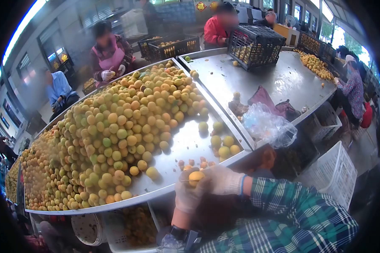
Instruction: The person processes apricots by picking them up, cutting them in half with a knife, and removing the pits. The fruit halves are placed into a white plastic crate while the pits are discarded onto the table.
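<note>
My left hand (187,196), in a pale glove with a watch-like band at the wrist, is closed around a yellow-orange apricot (196,178). My right hand (226,181), also gloved, comes in from the right under a green plaid sleeve (283,196) and meets the left at the fruit. Its fingers are curled and partly hidden. A thin pale line crosses the front of the apricot; what it is I cannot make out. Just beyond my hands, small reddish pieces (192,162) lie on the metal table (179,158). A large heap of apricots (122,126) covers its left side.
Several loose green-yellow apricots (225,151) lie near the table's right corner. A clear plastic bag (268,124) and dark red cloth (266,99) rest on the neighbouring table beside a black crate (256,46). White crates (329,175) stand at right. Co-workers (109,55) sit around the tables.
</note>
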Motion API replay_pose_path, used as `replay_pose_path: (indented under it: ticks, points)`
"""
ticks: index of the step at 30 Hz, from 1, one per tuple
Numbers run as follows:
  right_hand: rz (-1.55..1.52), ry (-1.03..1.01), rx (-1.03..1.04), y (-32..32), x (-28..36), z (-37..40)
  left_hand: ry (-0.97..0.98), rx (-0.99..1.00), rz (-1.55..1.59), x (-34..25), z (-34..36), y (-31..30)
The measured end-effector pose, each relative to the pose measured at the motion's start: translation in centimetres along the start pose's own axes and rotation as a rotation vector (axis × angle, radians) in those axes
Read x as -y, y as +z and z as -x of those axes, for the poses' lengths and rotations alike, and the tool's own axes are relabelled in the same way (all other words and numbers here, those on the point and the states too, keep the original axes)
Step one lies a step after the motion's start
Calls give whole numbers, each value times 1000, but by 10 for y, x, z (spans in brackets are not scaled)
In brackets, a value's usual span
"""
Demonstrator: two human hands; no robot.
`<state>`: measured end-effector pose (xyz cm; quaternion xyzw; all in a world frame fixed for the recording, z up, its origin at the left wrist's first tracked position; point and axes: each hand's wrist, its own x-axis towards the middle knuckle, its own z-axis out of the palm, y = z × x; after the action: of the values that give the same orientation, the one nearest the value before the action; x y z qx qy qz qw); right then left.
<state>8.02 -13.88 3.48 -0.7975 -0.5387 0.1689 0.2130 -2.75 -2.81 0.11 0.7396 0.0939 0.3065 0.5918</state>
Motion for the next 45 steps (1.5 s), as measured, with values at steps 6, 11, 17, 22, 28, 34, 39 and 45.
replay_pose_path:
  ticks: [6,11,17,22,28,34,39,45]
  points:
    - [-22,-116,5,-10,-9,-4,59,3,-22,4,-1,6]
    - [-97,-112,-134,-8,1,-2,-39,-27,85,12,-8,0]
    - [94,46,-119,-36,16,17,-5,-32,-5,-2,-15,-19]
    - [-553,208,-276,-61,17,33,-55,-150,-99,-2,-23,-22]
    - [-721,460,-38,-60,35,7,297,114,-525,-8,-19,-11]
    - [-864,424,88,-51,22,0,158,218,-330,-13,-14,-17]
    - [-1161,467,1,-43,34,5,-12,194,-271,-11,-6,-16]
    - [-1432,514,-174,-8,35,2,-1,-78,-206,10,-3,-5]
